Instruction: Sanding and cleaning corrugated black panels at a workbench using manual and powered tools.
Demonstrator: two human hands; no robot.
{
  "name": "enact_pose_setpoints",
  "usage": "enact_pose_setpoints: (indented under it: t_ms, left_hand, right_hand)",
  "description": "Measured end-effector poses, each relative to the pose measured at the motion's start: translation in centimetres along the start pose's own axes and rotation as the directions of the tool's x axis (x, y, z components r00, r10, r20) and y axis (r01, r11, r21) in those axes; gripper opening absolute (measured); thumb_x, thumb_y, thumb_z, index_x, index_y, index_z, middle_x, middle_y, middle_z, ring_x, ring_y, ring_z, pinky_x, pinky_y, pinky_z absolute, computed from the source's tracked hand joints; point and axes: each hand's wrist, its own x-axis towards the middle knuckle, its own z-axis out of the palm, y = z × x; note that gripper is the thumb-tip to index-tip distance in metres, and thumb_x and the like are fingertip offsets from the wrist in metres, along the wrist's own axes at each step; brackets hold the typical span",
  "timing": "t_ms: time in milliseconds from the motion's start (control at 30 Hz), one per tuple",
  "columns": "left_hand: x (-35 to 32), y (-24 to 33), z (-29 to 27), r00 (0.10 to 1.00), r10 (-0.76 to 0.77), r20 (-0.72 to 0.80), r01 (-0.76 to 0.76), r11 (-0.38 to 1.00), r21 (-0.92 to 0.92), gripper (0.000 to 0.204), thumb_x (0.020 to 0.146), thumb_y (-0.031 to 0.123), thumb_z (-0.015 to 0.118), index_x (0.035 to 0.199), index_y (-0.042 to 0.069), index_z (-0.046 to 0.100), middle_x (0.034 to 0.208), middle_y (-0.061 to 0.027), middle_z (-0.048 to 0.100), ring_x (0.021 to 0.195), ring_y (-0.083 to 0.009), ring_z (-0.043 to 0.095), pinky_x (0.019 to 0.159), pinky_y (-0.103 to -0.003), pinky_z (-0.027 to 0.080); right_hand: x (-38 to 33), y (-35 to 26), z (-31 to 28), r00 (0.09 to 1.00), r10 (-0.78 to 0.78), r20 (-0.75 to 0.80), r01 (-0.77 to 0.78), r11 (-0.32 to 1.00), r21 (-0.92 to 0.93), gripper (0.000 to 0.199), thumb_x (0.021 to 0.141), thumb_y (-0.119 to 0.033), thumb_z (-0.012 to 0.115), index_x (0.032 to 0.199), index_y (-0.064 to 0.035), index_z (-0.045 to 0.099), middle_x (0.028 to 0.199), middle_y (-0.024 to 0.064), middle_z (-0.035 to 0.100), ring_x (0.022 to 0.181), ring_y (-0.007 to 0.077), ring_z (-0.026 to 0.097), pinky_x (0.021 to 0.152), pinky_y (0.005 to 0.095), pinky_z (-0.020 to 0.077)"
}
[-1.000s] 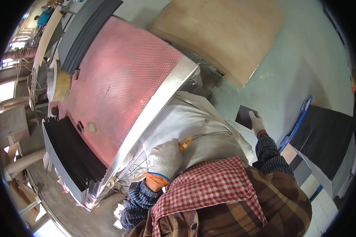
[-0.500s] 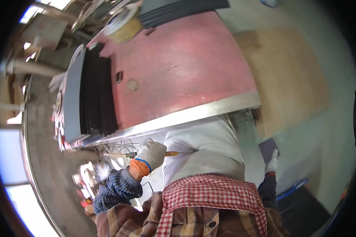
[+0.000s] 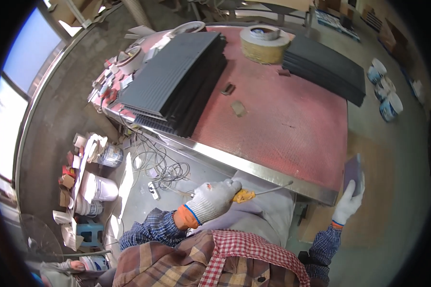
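Note:
My left hand (image 3: 210, 200), in a white knit glove with an orange cuff, is closed round a yellow-orange air blow gun (image 3: 244, 195). Its thin curved nozzle points right, along the metal front edge of the red worktable (image 3: 297, 138). Off the table's right front corner, my right hand (image 3: 347, 206), also gloved, grips a thin dark purple-grey panel (image 3: 353, 174) by its lower end. The panel stands roughly upright, seen at a slant. Two small blocks, one dark (image 3: 228, 88) and one tan (image 3: 238, 108), lie on the red surface.
A tall stack of dark panels (image 3: 172, 76) covers the table's left side; another stack (image 3: 321, 67) lies far right beside a wide tape roll (image 3: 263, 48). Coiled cables (image 3: 170, 167) litter the floor. Buckets (image 3: 104, 187) line the left; more buckets (image 3: 391, 106) stand right.
My view has swung, bringing the left floor and more stacks in. My right hand has raised the panel from low at my side to near the table's corner. My left hand keeps the blow gun.

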Motion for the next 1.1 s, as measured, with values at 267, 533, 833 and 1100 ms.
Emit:
enact_pose_setpoints:
  t_ms: [267, 533, 833, 1100]
  left_hand:
    - [0.8, -8.6, -15.8, 0.657, -0.148, -0.739, 0.542, 0.774, 0.327, 0.02, 0.087, 0.007, 0.06, 0.106, 0.006, 0.052, 0.095, -0.0141, 0.063, 0.078, -0.032, 0.07, 0.063, -0.043, 0.056]
    - [12.7, -23.6, -23.3, 0.525, -0.034, -0.851, 0.66, 0.647, 0.382, 0.019, 0.089, 0.006, 0.052, 0.108, 0.002, 0.053, 0.1, -0.0213, 0.066, 0.089, -0.0345, 0.069, 0.073, -0.044, 0.056]
    - [16.3, -24.7, -18.7, 0.548, -0.39, -0.74, 0.551, 0.834, -0.032, 0.063, 0.088, 0.059, 0.056, 0.127, 0.009, 0.061, 0.131, -0.0196, 0.059, 0.123, -0.0402, 0.053, 0.107, -0.058, 0.032]
    - [18.5, -24.4, -19.1, 0.642, -0.394, -0.658, 0.614, 0.778, 0.133, 0.05, 0.095, 0.041, 0.054, 0.128, 0.005, 0.063, 0.128, -0.0151, 0.064, 0.122, -0.0346, 0.056, 0.109, -0.056, 0.032]
  right_hand:
    - [-1.6, 0.2, 10.2, 0.741, -0.381, 0.553, 0.667, 0.51, -0.543, 0.062, 0.082, -0.02, 0.074, 0.139, -0.0045, 0.054, 0.146, 0.0171, 0.051, 0.137, 0.0368, 0.044, 0.117, 0.0469, 0.0316]
    - [-1.4, 1.3, 10.0, 0.742, -0.33, 0.584, 0.665, 0.475, -0.577, 0.065, 0.079, -0.019, 0.075, 0.138, -0.0037, 0.054, 0.148, 0.0167, 0.049, 0.138, 0.0372, 0.042, 0.12, 0.0468, 0.0271]
    - [-0.8, 1.8, 10.5, 0.698, -0.403, 0.592, 0.714, 0.449, -0.537, 0.06, 0.084, -0.016, 0.07, 0.14, -0.0037, 0.053, 0.144, 0.0193, 0.053, 0.133, 0.0377, 0.048, 0.114, 0.0463, 0.035]
    - [-13.1, -29.9, 49.1, 0.634, -0.347, 0.691, 0.698, 0.642, -0.317, 0.051, 0.091, -0.022, 0.062, 0.139, -0.0072, 0.056, 0.139, 0.0182, 0.057, 0.124, 0.0327, 0.055, 0.107, 0.0436, 0.0416]
